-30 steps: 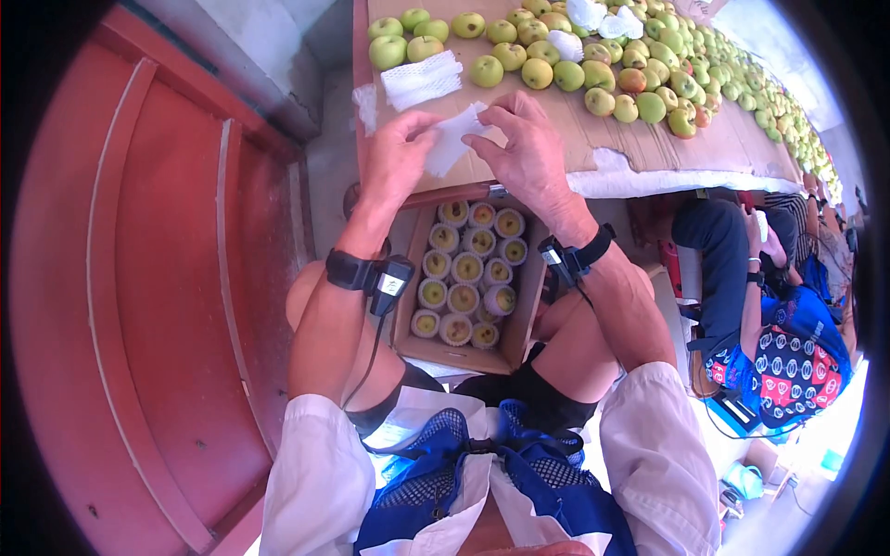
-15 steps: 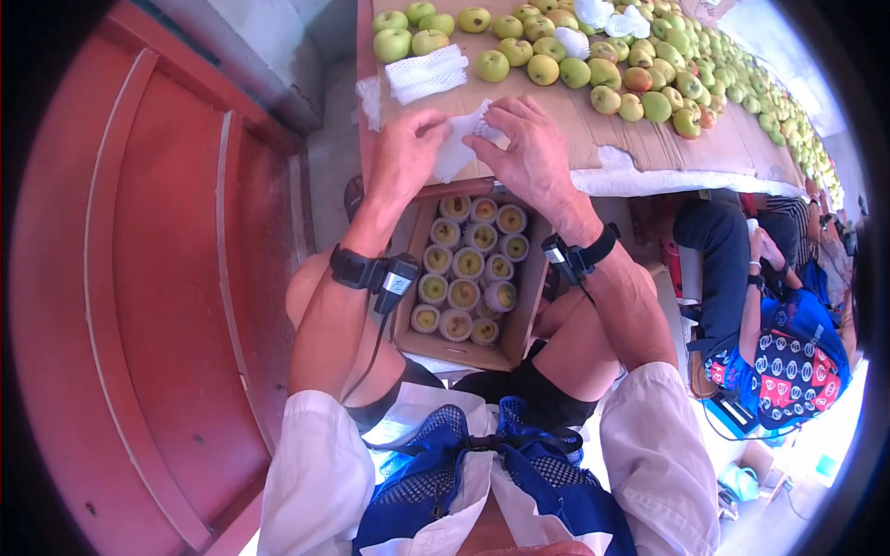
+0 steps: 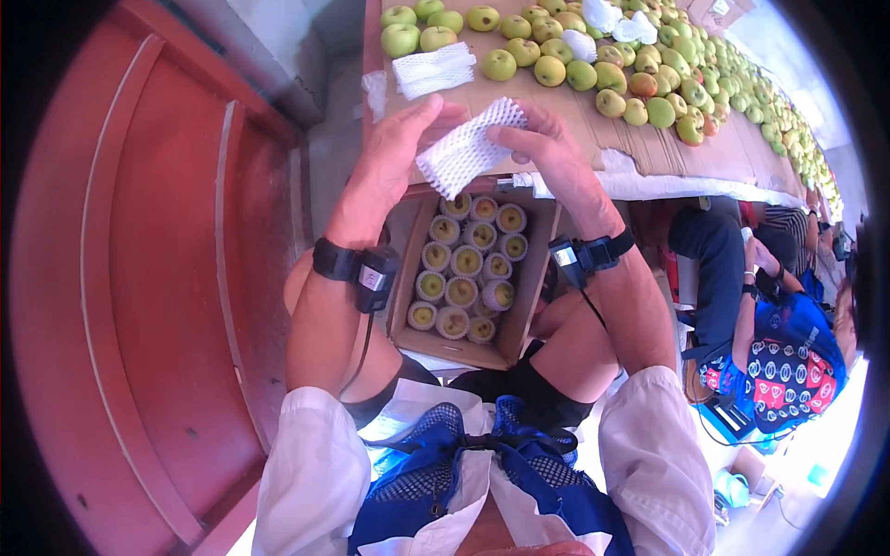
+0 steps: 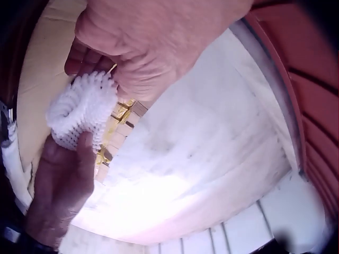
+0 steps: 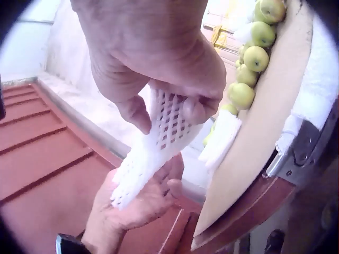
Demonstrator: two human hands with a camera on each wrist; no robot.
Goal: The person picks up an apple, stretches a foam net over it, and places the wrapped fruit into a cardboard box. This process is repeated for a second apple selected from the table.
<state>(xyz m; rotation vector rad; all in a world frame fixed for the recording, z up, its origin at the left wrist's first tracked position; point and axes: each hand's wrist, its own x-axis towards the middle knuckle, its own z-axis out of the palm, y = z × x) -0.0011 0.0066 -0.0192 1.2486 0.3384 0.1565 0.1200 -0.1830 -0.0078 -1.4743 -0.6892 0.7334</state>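
A white foam net sleeve (image 3: pixel 471 148) is held up over the near edge of the table, its diamond mesh spread. My right hand (image 3: pixel 554 153) pinches its upper end between thumb and fingers, as the right wrist view also shows with the sleeve (image 5: pixel 159 143) hanging slantwise. My left hand (image 3: pixel 394 153) is beside the sleeve's other end, fingers extended and palm turned toward it; its palm (image 5: pixel 140 203) lies behind the lower end in the right wrist view. Below both hands, a cardboard box (image 3: pixel 400 324) holds rows of apples (image 3: pixel 462 292) in white foam sleeves.
A cardboard-covered table (image 3: pixel 556 130) carries a large spread of green apples (image 3: pixel 649 83). A stack of flat foam sleeves (image 3: pixel 433 70) lies near its left corner. A red panelled door (image 3: pixel 167 278) is on the left. Another person (image 3: pixel 779 343) sits on the right.
My left hand has let go of the sleeve and opened its fingers. The sleeve, flat between both hands before, now shows its spread mesh in my right hand.
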